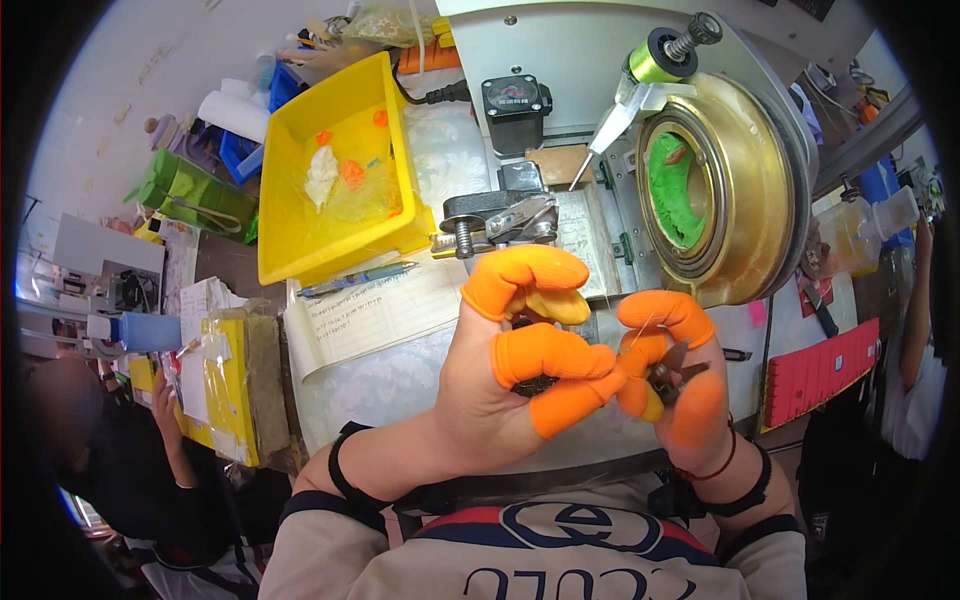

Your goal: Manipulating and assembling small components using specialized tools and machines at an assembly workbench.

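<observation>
Orange finger covers sit on the fingers of both my hands. My left hand (530, 370) is closed, its thumb and forefinger pinched together at a fine, pale thread (640, 328) that is barely visible. Close beside it, my right hand (680, 370) is closed around small dark metal snips (678, 362), whose pointed blades show between the fingers. The fingertips of the two hands nearly meet. Just beyond them stands a metal clamp fixture (505, 215) with a spring. What lies under my left palm is mostly hidden.
A machine with a big brass ring (755, 190) and a yellow-green thread spool (650, 62) stands at the right. At left are a yellow tray (275, 235) with scraps, a pen (358, 280) and a handwritten sheet (350, 335). A red pad (822, 372) lies right. Another person (130, 480) sits left.
</observation>
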The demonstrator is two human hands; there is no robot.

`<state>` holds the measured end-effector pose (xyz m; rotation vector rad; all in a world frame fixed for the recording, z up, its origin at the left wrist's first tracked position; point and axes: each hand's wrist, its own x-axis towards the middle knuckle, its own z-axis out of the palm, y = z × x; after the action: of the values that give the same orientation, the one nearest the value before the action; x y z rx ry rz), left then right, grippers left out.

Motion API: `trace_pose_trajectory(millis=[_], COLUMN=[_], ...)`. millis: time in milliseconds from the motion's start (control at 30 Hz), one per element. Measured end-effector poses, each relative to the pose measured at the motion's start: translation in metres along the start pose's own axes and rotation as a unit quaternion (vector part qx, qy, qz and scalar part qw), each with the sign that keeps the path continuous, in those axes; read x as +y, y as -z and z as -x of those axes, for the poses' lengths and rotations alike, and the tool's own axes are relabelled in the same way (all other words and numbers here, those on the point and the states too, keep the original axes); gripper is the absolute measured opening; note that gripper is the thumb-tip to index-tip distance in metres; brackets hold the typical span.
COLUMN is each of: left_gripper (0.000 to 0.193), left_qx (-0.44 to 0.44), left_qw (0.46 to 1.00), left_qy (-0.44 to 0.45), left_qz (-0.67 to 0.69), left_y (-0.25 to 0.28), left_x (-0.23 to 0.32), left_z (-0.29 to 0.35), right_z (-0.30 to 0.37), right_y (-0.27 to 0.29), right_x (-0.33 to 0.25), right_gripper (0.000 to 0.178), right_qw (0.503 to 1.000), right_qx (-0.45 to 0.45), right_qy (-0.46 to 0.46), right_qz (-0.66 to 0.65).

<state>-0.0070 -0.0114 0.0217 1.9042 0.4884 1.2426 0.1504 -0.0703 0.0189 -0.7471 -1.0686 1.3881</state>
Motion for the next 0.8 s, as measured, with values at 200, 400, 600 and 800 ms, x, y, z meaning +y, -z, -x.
trace_pose_trajectory(millis=[200, 400, 600, 800], left_gripper=[0.016, 0.017, 0.016, 0.020], left_qx=[0.025, 0.018, 0.032, 0.019], left_qw=[0.934, 0.931, 0.922, 0.978], left_qy=[0.231, 0.247, 0.272, 0.163], left_qz=[0.271, 0.268, 0.273, 0.126], left_y=[-0.004, -0.002, -0.005, -0.007], left_x=[0.011, 0.007, 0.010, 0.004], left_z=[0.004, 0.006, 0.007, 0.008], right_z=[-0.005, -0.011, -0.010, -0.007], right_y=[-0.008, -0.013, -0.012, -0.007], right_x=[-0.006, -0.012, 0.000, 0.000], right_gripper=[0.047, 0.028, 0.021, 0.021], right_qw=[0.997, 0.996, 0.988, 0.989], right_qx=[-0.039, -0.028, 0.028, 0.035], right_qy=[-0.061, -0.061, -0.031, -0.016], right_qz=[-0.026, 0.062, 0.150, 0.144])
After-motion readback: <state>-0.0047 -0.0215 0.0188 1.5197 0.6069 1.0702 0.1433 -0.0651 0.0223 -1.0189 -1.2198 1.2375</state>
